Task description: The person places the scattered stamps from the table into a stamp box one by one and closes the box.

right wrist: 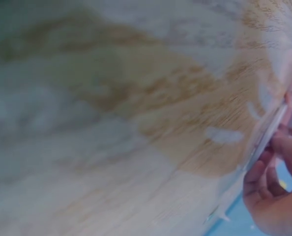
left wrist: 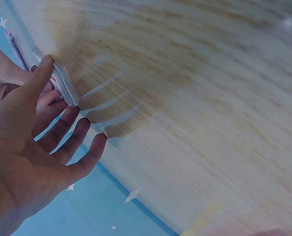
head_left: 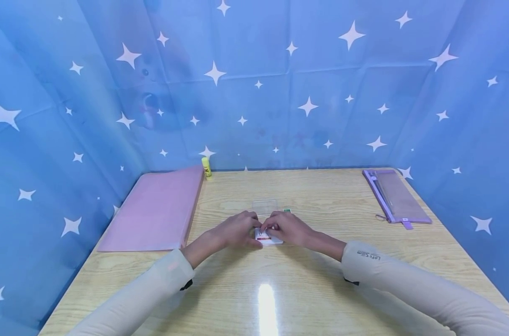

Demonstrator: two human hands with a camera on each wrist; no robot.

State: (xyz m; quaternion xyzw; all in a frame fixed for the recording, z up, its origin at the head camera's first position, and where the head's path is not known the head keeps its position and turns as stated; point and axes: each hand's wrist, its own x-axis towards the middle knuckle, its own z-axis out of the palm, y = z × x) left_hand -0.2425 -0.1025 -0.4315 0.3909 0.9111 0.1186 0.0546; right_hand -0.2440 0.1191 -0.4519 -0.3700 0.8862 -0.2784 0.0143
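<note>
So there's a blue backdrop (head_left: pixel 254 46) with white stars wrapping the left, back and right of a wood-grain table (head_left: pixel 321 191). Far left on the table lies a pink folder (head_left: pixel 153 210), flat, and a yellow glue stick (head_left: pixel 206 169) stands upright just beside its far right corner.

Next is the left hand (head_left: pixel 236 229), coming out of a pale sleeve (head_left: pixel 141 289). It's gripping a small flat white case (head_left: pixel 264 237) with a red stripe on it, thumb on the near edge and fingertips on the far edge, the other fingers a bit fanned out. The case is mid-table, right between the two hands. A clear plastic piece (head_left: pixel 265 206) sits just behind it.

The right hand (head_left: pixel 291 228) comes in from the other side, fingers bent and the tips bunched on top of the case. Honestly can't tell if they're pinching something or just pressing. A little green-edged thing (head_left: pixel 287 210) pokes out behind that hand, mostly hidden. Then comes another pale sleeve (head_left: pixel 406 280) with dark lettering, and a see-through purple zip pouch (head_left: pixel 399 193) at the far right, well apart from the hands.
</note>
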